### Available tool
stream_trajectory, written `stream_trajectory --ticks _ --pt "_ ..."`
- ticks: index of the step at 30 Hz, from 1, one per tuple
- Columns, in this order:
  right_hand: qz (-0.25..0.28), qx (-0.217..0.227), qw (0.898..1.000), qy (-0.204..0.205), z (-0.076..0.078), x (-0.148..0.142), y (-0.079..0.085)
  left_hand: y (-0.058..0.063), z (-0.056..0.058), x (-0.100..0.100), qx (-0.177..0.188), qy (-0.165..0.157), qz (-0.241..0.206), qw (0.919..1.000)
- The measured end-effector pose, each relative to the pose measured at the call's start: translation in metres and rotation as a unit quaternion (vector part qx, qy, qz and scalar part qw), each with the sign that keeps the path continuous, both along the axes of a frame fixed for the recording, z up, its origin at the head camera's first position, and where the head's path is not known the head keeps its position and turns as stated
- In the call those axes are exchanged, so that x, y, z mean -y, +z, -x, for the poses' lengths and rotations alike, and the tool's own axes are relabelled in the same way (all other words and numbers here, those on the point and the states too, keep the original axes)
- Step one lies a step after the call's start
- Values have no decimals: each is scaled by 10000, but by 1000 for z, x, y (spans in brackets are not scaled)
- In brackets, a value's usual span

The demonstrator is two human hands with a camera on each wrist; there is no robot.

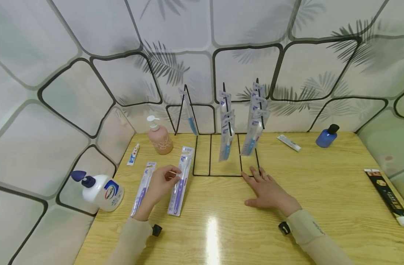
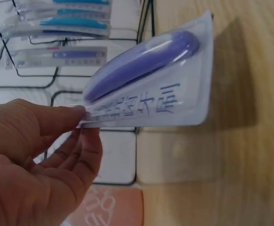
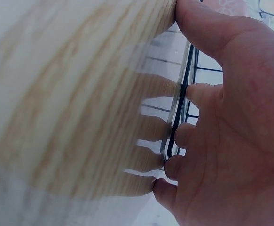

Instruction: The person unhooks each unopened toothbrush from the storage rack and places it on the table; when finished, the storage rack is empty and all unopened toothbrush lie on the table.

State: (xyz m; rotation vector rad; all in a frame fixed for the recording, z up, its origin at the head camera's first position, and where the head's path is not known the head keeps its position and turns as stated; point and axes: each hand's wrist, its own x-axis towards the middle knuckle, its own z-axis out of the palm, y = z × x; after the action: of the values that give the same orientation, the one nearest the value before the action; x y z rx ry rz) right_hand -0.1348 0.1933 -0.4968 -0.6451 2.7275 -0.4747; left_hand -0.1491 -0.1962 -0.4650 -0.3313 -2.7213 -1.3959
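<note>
My left hand [image 1: 161, 183] pinches the edge of a packaged toothbrush [image 1: 179, 191] with a purple handle, in a clear blister on a printed card. In the left wrist view, thumb and fingers grip the pack at one side, and its handle end [image 2: 151, 66] tilts up over the table. A second purple toothbrush pack [image 1: 144, 187] lies just left of that hand, partly hidden behind it. My right hand [image 1: 268, 192] rests with spread fingers at the front right corner of a black wire display rack [image 1: 218, 176]. Fingertips [image 3: 193, 92] touch its base rod in the right wrist view.
Blue-handled toothbrush packs [image 1: 226, 136] hang from the rack's hooks. Left stand a pink pump bottle [image 1: 160, 140], a white pump bottle [image 1: 104, 193] and a small toothpaste tube [image 1: 133, 154]. Rightward are a white tube [image 1: 289, 142], a blue bottle [image 1: 326, 138] and a black tube [image 1: 387, 195].
</note>
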Motion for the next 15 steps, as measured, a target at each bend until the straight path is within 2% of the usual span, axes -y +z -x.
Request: stream_trajectory --ticks 7,15 --pt "-4 29 10000 8 -1 1 4 -6 -16 26 552 351 648 9958" --pt "15 20 10000 27 -3 2 9 -13 -18 46 627 651 1700 9813"
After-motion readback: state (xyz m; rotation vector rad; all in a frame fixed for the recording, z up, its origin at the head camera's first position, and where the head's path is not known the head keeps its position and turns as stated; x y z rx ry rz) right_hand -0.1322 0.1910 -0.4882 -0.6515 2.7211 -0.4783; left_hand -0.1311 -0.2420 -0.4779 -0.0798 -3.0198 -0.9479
